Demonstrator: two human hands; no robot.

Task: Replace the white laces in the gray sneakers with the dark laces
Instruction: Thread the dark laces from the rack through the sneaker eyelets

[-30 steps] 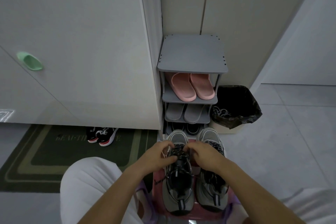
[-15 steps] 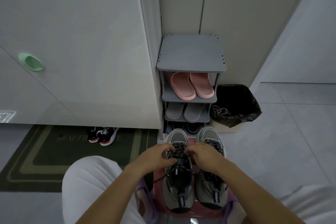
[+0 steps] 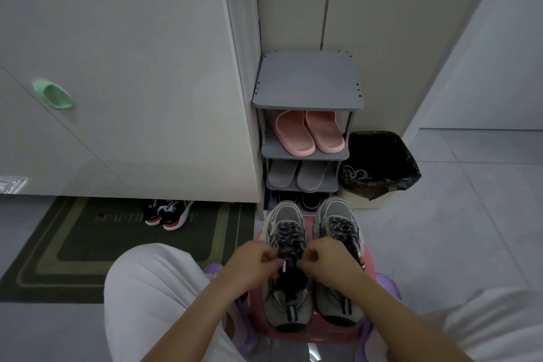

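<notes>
Our left hand (image 3: 252,266) and right hand (image 3: 332,261) meet over the tongue of the left gray sneaker (image 3: 286,213). Their fingers are curled, and each pinches a strand of the dark laces (image 3: 289,236) near the top eyelets. The right gray sneaker (image 3: 338,214), also laced dark, stands just beside it, toes pointing away from us. Both rest on a pink stool (image 3: 308,335) between our knees. Beyond the toes stands a gray shoe rack (image 3: 308,79) holding pink slippers (image 3: 308,132) and gray slippers (image 3: 296,175). To its right, a bin (image 3: 382,185) lined with a black bag contains tangled white laces (image 3: 355,175). At left, black-and-red sneakers (image 3: 167,213) sit on a green mat (image 3: 73,244).
</notes>
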